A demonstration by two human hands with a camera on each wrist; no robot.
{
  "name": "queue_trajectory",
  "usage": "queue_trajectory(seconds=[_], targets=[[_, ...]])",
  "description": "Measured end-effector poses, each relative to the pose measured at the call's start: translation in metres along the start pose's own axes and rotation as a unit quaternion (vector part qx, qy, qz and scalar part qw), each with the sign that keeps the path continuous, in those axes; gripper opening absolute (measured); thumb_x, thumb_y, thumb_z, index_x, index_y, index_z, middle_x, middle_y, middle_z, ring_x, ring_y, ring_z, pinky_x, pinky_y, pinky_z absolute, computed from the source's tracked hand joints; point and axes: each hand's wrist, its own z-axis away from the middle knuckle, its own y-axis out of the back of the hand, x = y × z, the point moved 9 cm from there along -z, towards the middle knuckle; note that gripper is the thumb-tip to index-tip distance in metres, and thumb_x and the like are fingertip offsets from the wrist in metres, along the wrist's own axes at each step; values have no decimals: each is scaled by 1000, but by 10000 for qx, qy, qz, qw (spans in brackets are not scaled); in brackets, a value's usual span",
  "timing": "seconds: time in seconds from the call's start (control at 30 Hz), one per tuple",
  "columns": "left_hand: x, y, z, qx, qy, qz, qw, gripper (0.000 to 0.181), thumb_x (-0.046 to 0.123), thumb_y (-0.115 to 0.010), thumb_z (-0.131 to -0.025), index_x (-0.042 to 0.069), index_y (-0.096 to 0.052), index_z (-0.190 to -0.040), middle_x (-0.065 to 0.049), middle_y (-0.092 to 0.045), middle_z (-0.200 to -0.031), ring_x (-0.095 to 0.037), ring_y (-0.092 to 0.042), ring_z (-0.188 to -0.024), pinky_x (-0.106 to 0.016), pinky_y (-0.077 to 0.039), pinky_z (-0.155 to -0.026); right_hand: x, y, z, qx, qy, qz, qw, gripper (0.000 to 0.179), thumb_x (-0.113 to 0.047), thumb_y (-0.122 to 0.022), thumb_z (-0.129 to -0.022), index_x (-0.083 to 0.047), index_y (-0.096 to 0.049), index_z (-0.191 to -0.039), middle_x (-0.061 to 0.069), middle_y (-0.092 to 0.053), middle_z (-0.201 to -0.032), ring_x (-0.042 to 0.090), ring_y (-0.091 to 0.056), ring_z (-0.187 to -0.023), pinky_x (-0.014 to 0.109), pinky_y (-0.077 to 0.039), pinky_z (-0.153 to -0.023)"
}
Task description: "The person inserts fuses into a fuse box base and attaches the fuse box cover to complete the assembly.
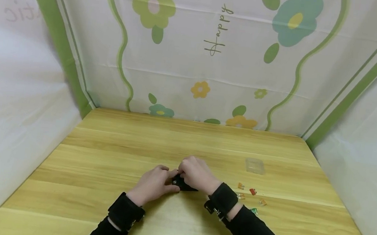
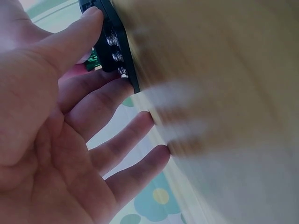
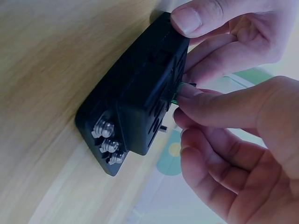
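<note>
A black fuse block (image 3: 140,88) with metal screw terminals (image 3: 103,128) at one end lies on the wooden table. My left hand (image 1: 154,183) holds it by the edges, thumb on one side and fingers on the other. With thumb and forefinger, my right hand (image 1: 198,174) pinches a green blade fuse (image 3: 175,95) against the slotted face of the block. Most of that fuse is hidden by the fingertips, so how deep it sits cannot be seen. The left wrist view also shows a bit of green fuse (image 2: 92,60) behind the block.
Right of the hands lie several loose blade fuses, among them a red one (image 1: 252,191), an orange one (image 1: 241,186) and a green one (image 1: 254,211). Behind them is a clear plastic cover (image 1: 255,166). Flower-printed cloth (image 1: 180,59) walls the table's back and sides.
</note>
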Motion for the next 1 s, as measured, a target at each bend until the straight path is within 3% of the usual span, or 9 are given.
queue_trajectory(seconds=[0.77,1.0], targets=[[6,5,1,80,-71,-72,9999,53,34,-76,-88,11,-64,-133,-23,-63,-118,-39,-57,-114,-47,-51,-82,-6,0,-1,153,300,159,9993,25,9,-71,-80,-12,-71,-67,-6,-54,-64,7,-47,-59,20,-41,-55],[5,6,1,127,-62,-88,9999,53,38,-77,-86,13,-65,-132,-16,-66,-114,-36,-58,-112,-44,-51,-79,-6,-2,-1,60,278,200,9994,22,6,-72,-82,-12,-72,-69,-5,-57,-66,6,-49,-60,20,-42,-55]])
